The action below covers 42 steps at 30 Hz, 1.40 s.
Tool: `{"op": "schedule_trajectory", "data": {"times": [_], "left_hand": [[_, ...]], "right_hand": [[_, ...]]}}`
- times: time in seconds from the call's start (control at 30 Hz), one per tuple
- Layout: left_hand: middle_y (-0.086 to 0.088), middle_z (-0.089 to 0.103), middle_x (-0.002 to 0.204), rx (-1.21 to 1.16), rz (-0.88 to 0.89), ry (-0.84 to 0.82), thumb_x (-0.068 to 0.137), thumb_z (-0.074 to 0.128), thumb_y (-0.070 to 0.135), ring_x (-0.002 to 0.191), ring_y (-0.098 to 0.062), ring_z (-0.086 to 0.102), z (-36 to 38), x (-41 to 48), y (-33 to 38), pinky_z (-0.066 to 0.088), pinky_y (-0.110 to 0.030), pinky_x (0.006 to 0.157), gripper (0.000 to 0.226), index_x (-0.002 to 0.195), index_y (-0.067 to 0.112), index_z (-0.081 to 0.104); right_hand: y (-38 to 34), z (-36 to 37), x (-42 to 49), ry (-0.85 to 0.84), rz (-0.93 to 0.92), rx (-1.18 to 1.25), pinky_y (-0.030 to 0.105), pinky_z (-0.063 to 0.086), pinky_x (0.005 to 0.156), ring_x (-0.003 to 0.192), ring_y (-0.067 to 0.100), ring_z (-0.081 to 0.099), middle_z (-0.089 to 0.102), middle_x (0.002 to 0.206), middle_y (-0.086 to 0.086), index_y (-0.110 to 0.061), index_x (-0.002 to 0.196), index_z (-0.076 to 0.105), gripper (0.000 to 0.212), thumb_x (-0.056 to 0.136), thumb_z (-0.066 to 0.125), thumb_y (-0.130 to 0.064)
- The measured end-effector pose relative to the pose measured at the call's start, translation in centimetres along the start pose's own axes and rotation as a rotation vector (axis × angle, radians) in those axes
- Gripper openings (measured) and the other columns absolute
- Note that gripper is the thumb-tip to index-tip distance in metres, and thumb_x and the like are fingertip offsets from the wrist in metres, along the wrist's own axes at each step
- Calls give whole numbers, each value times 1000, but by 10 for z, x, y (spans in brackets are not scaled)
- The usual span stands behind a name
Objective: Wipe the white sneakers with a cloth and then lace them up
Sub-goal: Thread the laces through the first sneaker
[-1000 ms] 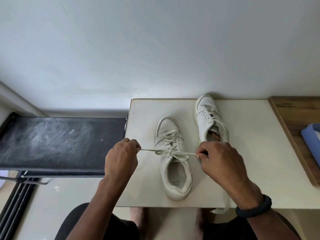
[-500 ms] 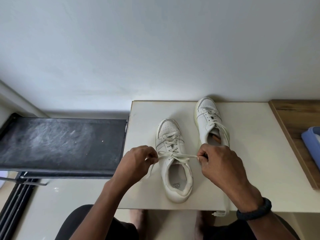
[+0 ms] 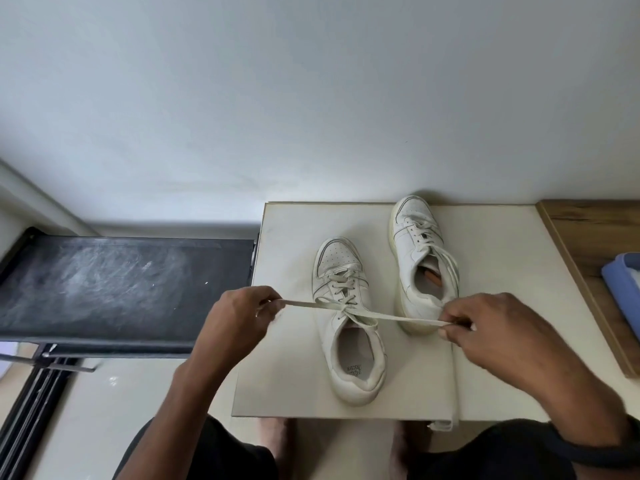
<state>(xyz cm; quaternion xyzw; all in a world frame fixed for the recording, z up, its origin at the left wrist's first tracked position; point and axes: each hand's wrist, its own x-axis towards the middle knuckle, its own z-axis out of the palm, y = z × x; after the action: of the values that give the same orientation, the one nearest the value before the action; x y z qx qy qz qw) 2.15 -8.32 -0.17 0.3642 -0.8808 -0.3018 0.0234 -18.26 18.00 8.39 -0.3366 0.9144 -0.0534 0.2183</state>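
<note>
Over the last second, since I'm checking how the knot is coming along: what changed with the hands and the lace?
The left hand came in toward the near sneaker, then drew out to the left again. The right hand moved slightly right, so the lace crossing at the sneaker's top eyelets is pulled taut. Both hands kept pinching their lace ends. Both sneakers stayed put on the white board.

Blue tray (image 3: 623,292) cut off at right edge.

taut lace (image 3: 398,318) spans between sneakers (image 3: 349,327), tabletop (image 3: 502,271) right bare
</note>
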Motion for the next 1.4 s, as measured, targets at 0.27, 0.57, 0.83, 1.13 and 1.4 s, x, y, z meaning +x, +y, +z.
{"op": "schedule_trajectory", "data": {"times": [0.27, 0.57, 0.83, 1.13, 1.4], "left_hand": [[10, 73, 92, 22, -107, 11, 98, 62, 35, 86, -17, 69, -4, -2, 0, 56, -37, 81, 9, 101, 31, 69], [13, 64, 90, -222, 304, 172, 94, 70, 29, 78, -5, 61, 44, -19, 68, 52, -29, 69, 4, 96, 26, 71], [13, 65, 87, -266, 274, 145, 91, 73, 32, 82, -3, 63, 48, -18, 62, 54, -28, 71, 6, 95, 27, 73], [10, 69, 109, -140, 443, 137, 92, 71, 24, 98, -16, 63, 48, -10, 53, 53, -34, 84, 12, 102, 24, 75], [11, 64, 89, -74, 386, 172, 97, 56, 41, 83, -17, 61, 53, -17, 62, 50, -42, 72, 18, 99, 25, 63]], "right_hand": [[44, -29, -13, -94, -194, 1044, 20, 39, 49, 51, 16, 47, 66, 68, 18, -23, 91, 73, 8, 84, 77, -21], [-4, 11, 2, -332, -564, 1937, 24, 41, 57, 69, 16, 62, 72, 115, 14, -11, 117, 69, 32, 85, 70, -3], [-15, 11, -3, 557, -416, 862, 37, 54, 73, 78, 28, 68, 77, 86, -4, -22, 90, 74, 27, 82, 75, 4], [-21, 2, -10, 462, -389, 962, 26, 53, 72, 73, 23, 68, 78, 100, -2, -15, 105, 71, 26, 96, 58, 5], [-26, 9, -7, 544, -331, 751, 24, 57, 74, 82, 9, 74, 78, 90, -12, -18, 95, 69, 31, 86, 68, 12]]}}
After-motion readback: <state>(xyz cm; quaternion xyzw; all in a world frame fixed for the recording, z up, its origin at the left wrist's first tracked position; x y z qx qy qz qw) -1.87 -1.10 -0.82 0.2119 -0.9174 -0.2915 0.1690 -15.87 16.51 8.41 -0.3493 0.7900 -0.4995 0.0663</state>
